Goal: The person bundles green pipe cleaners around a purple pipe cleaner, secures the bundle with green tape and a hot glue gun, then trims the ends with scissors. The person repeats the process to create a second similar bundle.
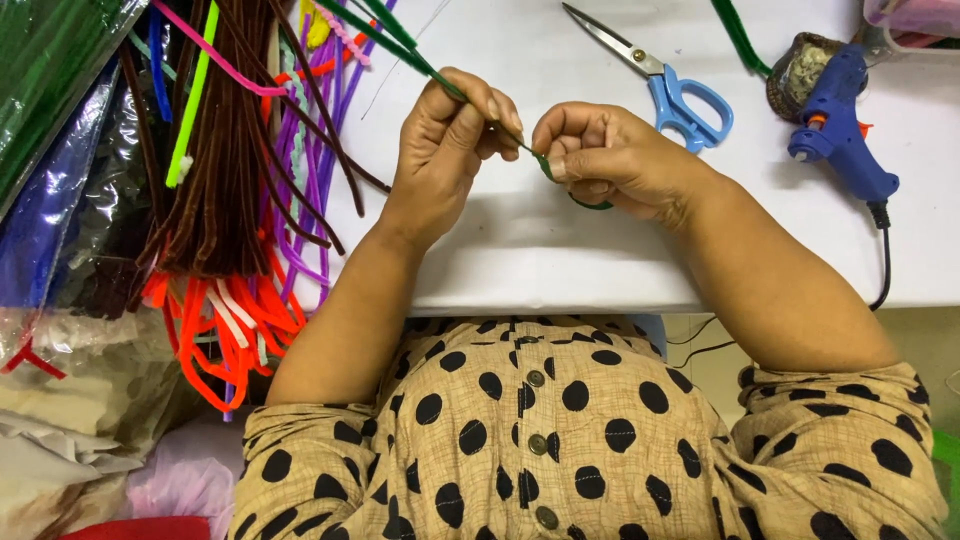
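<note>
Now thin green fuzzy pipe cleaner (430,68), end curled btwn both hands' fingers (505,118).

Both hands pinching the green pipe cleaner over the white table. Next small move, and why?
Probably keep curling the short end: the right hand pinches the green pipe cleaner where it already bends into a small loop under the fingers, while the left hand steadies the long straight part that runs up and left. The loop looks only partly closed, so another small twist by the right hand seems likely. The scissors lie untouched.

Craft table: pipe cleaners (215,150), scissors (660,75) (glue gun (840,130) too).
</note>
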